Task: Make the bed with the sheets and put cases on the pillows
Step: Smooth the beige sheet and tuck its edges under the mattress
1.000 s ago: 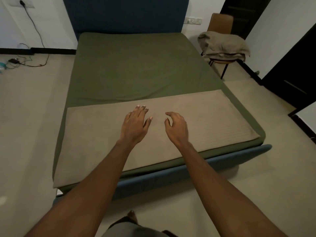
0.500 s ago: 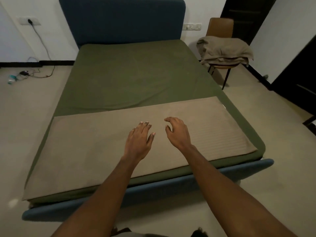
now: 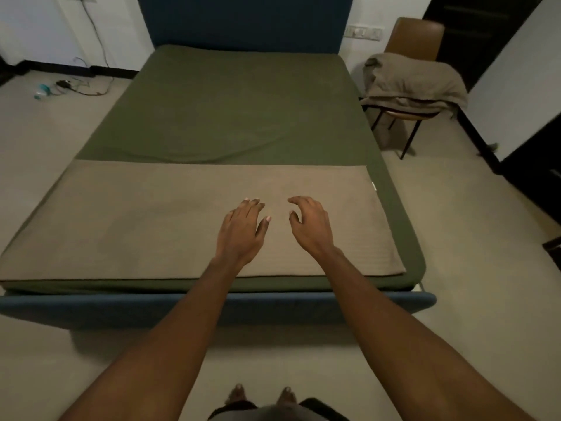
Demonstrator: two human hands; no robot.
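Bed (image 3: 273, 305) position: lengthwise ahead of the person, blue headboard (image 3: 243, 19) at the far end. Green sheet (image 3: 243, 101) covers the mattress, with a long shallow crease across its middle. Tan sheet (image 3: 136, 223) lies folded flat as a wide band across the foot end, reaching nearly from one side edge to the other.

Left hand (image 3: 243, 229): palm down over the middle of the tan sheet, fingers straight and close together, gripping nothing. Right hand (image 3: 309, 226): just beside it, palm down, fingers loosely curled, also gripping nothing. The hands are apart, with a narrow gap between them. Contact with the fabric cannot be determined.

Chair (image 3: 416, 34) stands on the floor to the right of the bed, carrying a crumpled tan cloth (image 3: 413, 80).
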